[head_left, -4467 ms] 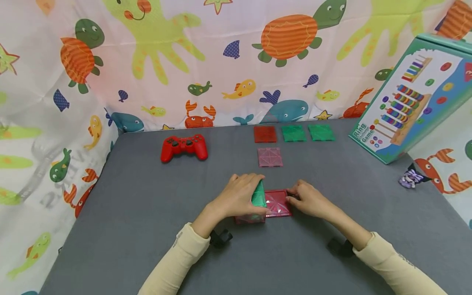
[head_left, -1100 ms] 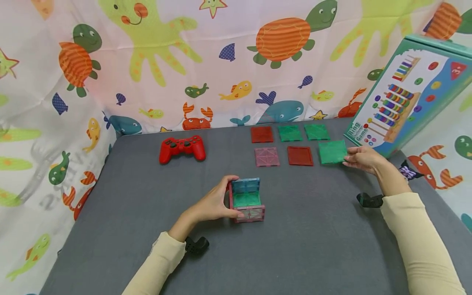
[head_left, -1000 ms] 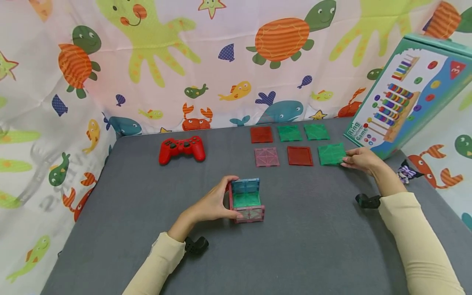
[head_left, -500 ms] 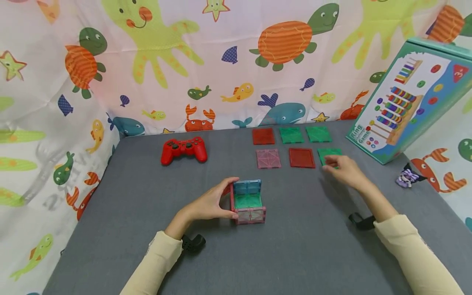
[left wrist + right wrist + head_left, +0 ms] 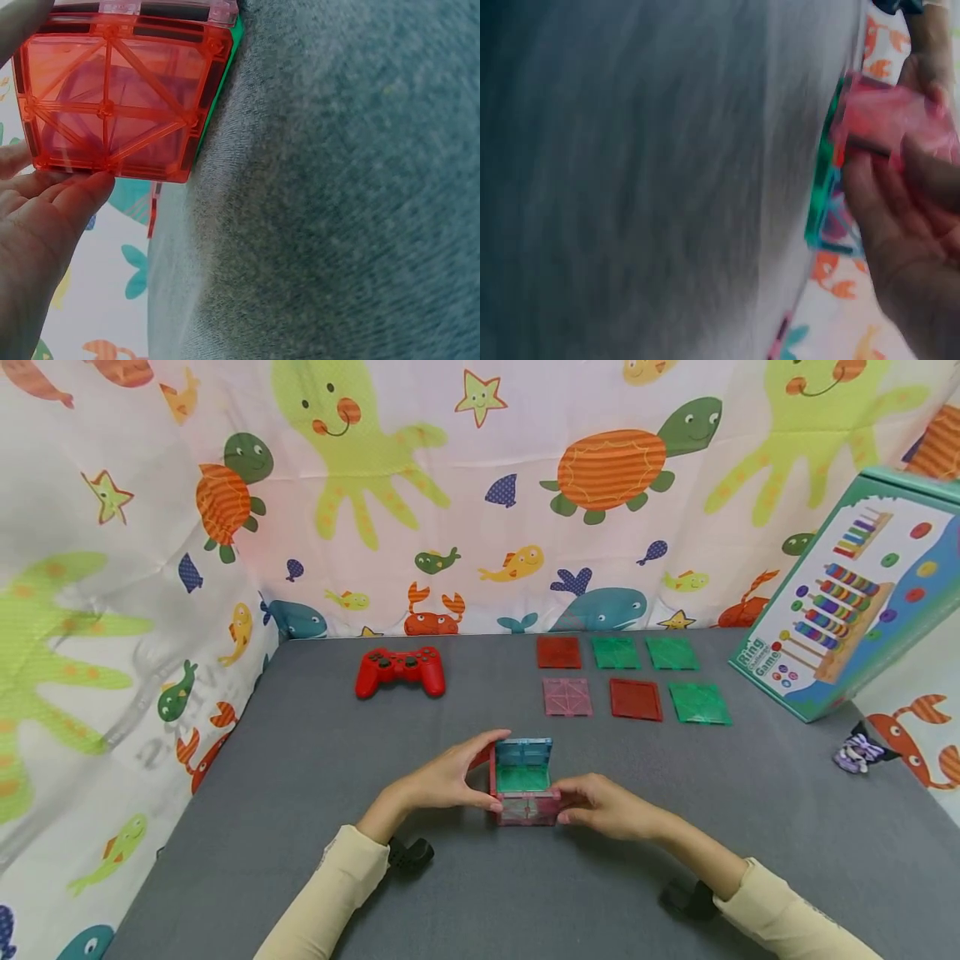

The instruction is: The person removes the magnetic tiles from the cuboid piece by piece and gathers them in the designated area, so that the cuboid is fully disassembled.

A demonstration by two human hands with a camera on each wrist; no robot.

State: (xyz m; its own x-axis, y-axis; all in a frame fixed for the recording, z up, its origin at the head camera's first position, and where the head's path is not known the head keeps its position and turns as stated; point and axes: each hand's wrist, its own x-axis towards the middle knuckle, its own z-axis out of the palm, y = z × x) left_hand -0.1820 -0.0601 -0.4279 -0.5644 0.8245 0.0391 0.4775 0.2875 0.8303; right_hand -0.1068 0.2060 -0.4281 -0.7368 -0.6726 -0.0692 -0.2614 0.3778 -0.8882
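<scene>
Box of translucent tiles (image 5: 517, 811), topless, standing on the grey surface (image 5: 465, 893). Parts: green base (image 5: 522, 778), blue back wall (image 5: 523, 750), red left wall (image 5: 142, 90), pink front wall (image 5: 889, 120); no wall shows on the right. Left hand (image 5: 442, 774): yours, gripping the box across its red left wall, thumb at the front corner, fingers at the rear edge. Right hand (image 5: 607, 806): yours, fingers and thumb pinching the right end of the pink front wall. Handling, by judgement: light, stiff, smooth and slightly slippery; panels probably join only along their edges, so a twist could part a seam. Best hold: the framed rims near the corners, evenly pressed. Views compared: your left wrist view alone gives the red left wall broadside, ribs and dark strips included; your right wrist view, though blurred, appears to show fingers behind the pink front wall and thumb before it, which the head view hides. Head view alone lists all six loose tiles (image 5: 567, 697), two rows beyond the box.
</scene>
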